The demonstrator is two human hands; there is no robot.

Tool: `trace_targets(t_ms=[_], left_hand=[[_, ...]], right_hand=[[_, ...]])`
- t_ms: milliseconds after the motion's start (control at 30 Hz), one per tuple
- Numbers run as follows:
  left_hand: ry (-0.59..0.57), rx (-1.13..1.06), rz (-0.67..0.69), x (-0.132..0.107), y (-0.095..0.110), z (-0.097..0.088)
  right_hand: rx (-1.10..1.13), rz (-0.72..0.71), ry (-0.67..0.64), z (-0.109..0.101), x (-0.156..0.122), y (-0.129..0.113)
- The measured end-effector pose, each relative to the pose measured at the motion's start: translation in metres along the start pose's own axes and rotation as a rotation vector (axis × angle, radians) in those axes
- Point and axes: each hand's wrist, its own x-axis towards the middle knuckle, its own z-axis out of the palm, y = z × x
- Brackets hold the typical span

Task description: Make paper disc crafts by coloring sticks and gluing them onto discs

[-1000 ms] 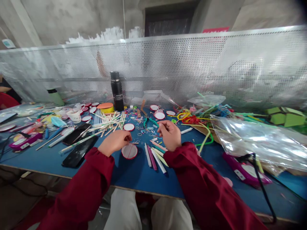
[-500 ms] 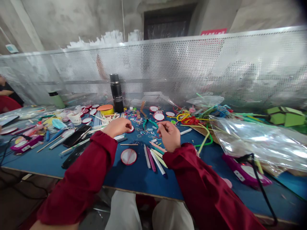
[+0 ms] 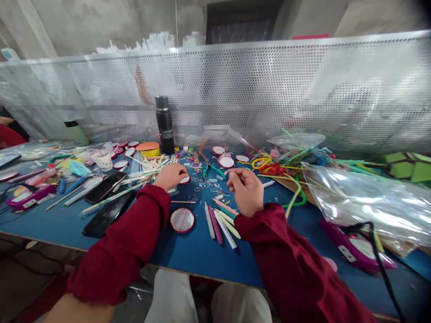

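Observation:
My left hand (image 3: pixel 170 176) hovers low over the table's middle, its fingertips pinched together; whatever may be between them is hidden. Just beside those fingertips lies a small white disc with a red rim (image 3: pixel 184 180). My right hand (image 3: pixel 248 190) is raised above several markers (image 3: pixel 218 224), thumb and forefinger closed at a tiny pale bit that is too small to name. Between the hands lie teal-handled pliers (image 3: pixel 215 170) and scattered small coloured loops (image 3: pixel 210 185). Nearer me rests a round red-rimmed white disc (image 3: pixel 182 220) with a line across it.
A black bottle (image 3: pixel 164 125) stands at the back before a perforated metal screen (image 3: pixel 229 89). Dark phones (image 3: pixel 109 211) and sticks (image 3: pixel 148 172) crowd the left. On the right are coloured tubes (image 3: pixel 296 193), a clear plastic bag (image 3: pixel 363 197) and a purple corded device (image 3: pixel 353 246).
The view has shifted slightly. Both hands have moved a little to the right, their fingers still pinched. The pliers, markers and discs keep their places on the table.

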Motion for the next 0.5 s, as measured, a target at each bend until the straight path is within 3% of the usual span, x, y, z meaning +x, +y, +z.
trace_targets(t_ms=[167, 300, 500], left_hand=[[0.053, -0.004, -0.072, -0.001, -0.013, -0.003], [0.027, -0.015, -0.098, 0.0, -0.017, 0.0], [0.034, -0.075, -0.012, 0.002, -0.011, 0.005]], right_hand=[[0.013, -0.007, 0.003, -0.001, 0.002, 0.003], [0.007, -0.013, 0.011, -0.002, 0.003, 0.006], [0.018, -0.023, 0.019, -0.002, 0.003, 0.007]])
